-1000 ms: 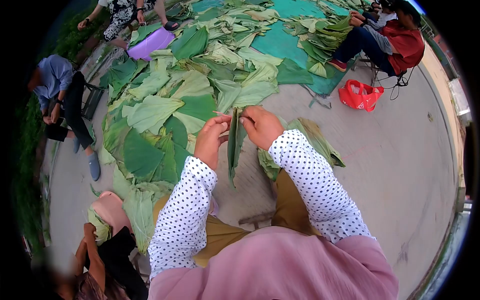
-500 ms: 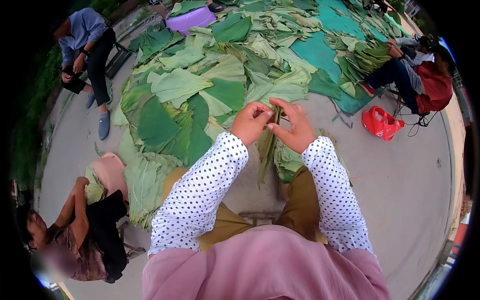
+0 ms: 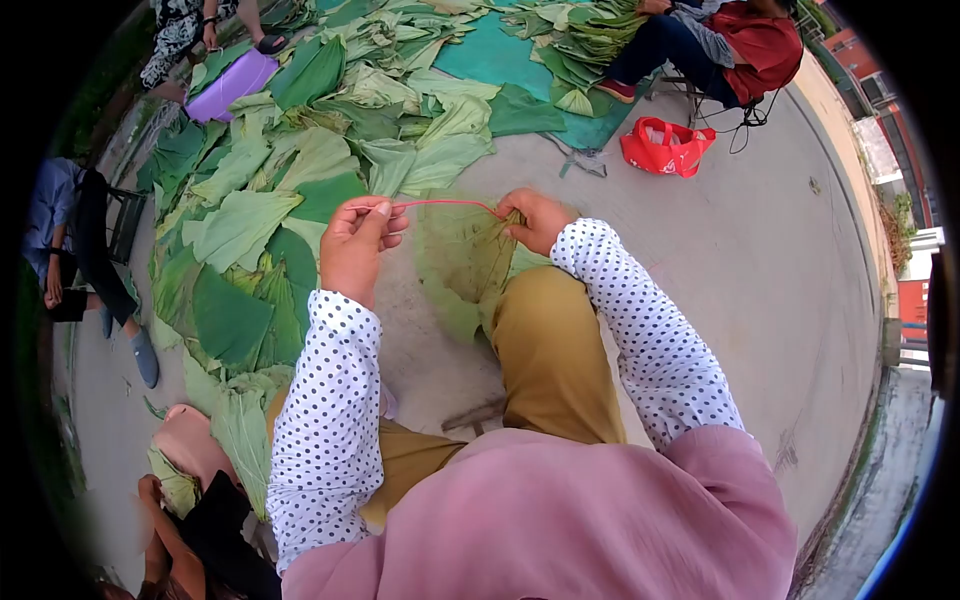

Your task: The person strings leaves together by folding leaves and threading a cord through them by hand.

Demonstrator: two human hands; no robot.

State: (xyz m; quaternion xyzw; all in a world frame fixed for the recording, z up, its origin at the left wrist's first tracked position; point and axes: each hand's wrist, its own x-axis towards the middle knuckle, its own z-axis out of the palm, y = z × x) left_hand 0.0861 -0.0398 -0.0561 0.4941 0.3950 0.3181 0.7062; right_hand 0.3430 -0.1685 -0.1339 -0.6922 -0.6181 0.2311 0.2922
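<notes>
In the head view, my left hand [image 3: 358, 248] is closed, pinching one end of a thin red string [image 3: 440, 202] between thumb and fingers. The string stretches across to my right hand [image 3: 540, 220], which is closed on the upper edge of a large green leaf [image 3: 465, 255]. This leaf hangs spread below and left of my right hand, beside my right knee. Where the string meets the leaf is hidden by my right fingers.
A heap of large leaves [image 3: 235, 235] covers the ground ahead and left. Around it are a purple tub [image 3: 230, 85], a pink tub [image 3: 195, 440] and a red bag [image 3: 665, 148]. A person in red [image 3: 750, 50] sits at upper right; others sit at left.
My hands have moved apart, drawing the red string out between them. The leaf went from narrow and folded to spread out at my right hand. The view has turned right.
</notes>
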